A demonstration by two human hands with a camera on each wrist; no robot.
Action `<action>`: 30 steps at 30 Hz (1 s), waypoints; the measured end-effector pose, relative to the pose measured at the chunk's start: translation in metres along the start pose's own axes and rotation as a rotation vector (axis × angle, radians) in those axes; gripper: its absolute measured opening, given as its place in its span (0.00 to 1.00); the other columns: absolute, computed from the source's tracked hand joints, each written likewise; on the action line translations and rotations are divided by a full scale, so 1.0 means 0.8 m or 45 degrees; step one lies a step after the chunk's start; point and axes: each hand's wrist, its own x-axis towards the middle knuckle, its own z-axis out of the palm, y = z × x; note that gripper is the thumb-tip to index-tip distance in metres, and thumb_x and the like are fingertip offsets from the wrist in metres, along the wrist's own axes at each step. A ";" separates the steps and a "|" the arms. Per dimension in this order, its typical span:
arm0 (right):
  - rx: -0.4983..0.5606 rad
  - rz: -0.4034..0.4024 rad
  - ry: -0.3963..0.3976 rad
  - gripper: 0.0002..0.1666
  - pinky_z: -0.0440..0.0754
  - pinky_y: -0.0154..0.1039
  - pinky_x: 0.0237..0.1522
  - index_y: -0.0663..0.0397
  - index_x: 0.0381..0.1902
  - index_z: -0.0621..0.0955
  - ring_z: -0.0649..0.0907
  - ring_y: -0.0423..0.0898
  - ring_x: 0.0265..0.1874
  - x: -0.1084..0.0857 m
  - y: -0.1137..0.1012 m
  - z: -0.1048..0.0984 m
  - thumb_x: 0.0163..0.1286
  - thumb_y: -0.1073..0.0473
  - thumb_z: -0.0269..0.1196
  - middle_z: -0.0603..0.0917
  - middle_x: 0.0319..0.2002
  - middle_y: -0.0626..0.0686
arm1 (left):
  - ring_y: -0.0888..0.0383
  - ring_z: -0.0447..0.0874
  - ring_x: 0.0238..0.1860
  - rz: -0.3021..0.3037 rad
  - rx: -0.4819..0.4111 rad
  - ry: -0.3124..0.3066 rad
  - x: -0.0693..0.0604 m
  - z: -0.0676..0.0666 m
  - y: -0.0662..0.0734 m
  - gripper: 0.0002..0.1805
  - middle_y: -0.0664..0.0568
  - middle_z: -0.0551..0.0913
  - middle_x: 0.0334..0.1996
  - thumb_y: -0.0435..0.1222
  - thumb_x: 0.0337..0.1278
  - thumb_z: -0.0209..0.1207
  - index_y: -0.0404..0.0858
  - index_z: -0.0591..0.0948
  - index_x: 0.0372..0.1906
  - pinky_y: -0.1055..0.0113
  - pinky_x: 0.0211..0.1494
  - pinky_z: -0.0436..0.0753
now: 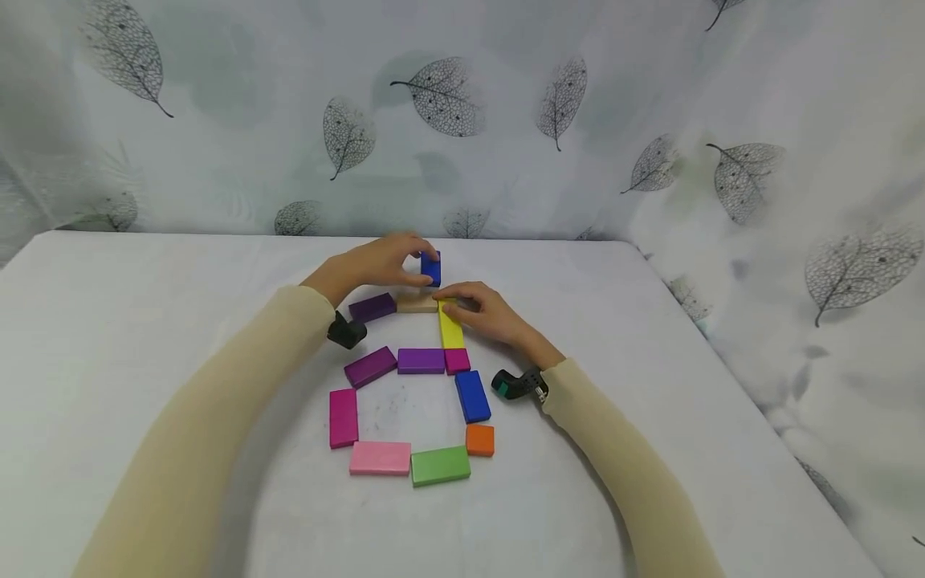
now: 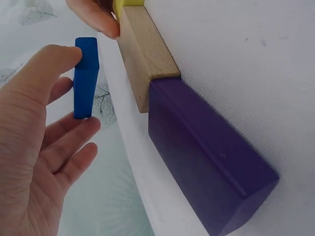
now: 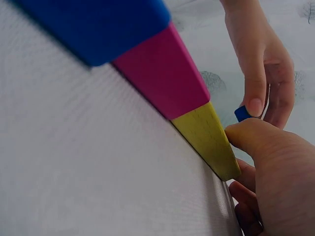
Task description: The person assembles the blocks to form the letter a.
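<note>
My left hand [image 1: 376, 262] pinches a blue block [image 1: 431, 271] between thumb and fingertips, above the table beyond the far end of the block outline. In the left wrist view this block [image 2: 86, 81] is clear of the others. My right hand [image 1: 495, 315] holds the far end of a yellow block [image 1: 451, 331], with the thumb on one side and fingers at its end in the right wrist view. A plain wooden block [image 1: 417, 303] meets the yellow one at the corner. To its left a dark purple block [image 2: 211, 152] touches it.
Nearer me, violet [image 1: 421, 361], plum [image 1: 371, 368], magenta [image 1: 344, 418], pink [image 1: 380, 458], green [image 1: 441, 466], orange [image 1: 480, 440] and blue [image 1: 473, 396] blocks form a loop with a small magenta block [image 1: 457, 361]. A leaf-patterned curtain [image 1: 506, 160] hangs behind the white table [image 1: 144, 321].
</note>
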 end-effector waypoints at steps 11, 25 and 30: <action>-0.025 -0.053 0.014 0.18 0.62 0.50 0.68 0.54 0.59 0.80 0.72 0.48 0.63 0.005 0.006 -0.005 0.74 0.59 0.57 0.80 0.60 0.52 | 0.43 0.74 0.59 0.042 0.025 0.079 -0.010 -0.008 0.008 0.32 0.38 0.75 0.56 0.42 0.60 0.63 0.30 0.72 0.65 0.51 0.59 0.76; -0.014 -0.013 -0.012 0.20 0.60 0.51 0.70 0.56 0.60 0.79 0.71 0.50 0.64 0.003 0.001 0.004 0.74 0.58 0.57 0.79 0.60 0.54 | 0.44 0.77 0.55 0.035 0.020 0.191 -0.030 0.005 0.018 0.32 0.40 0.77 0.54 0.45 0.57 0.65 0.32 0.75 0.62 0.55 0.53 0.80; -0.016 0.041 0.016 0.20 0.63 0.50 0.68 0.55 0.60 0.79 0.71 0.51 0.64 0.000 -0.001 0.001 0.73 0.57 0.58 0.79 0.61 0.54 | 0.46 0.78 0.52 0.067 0.055 0.266 -0.033 0.007 0.034 0.32 0.41 0.78 0.52 0.47 0.54 0.66 0.32 0.77 0.60 0.56 0.50 0.80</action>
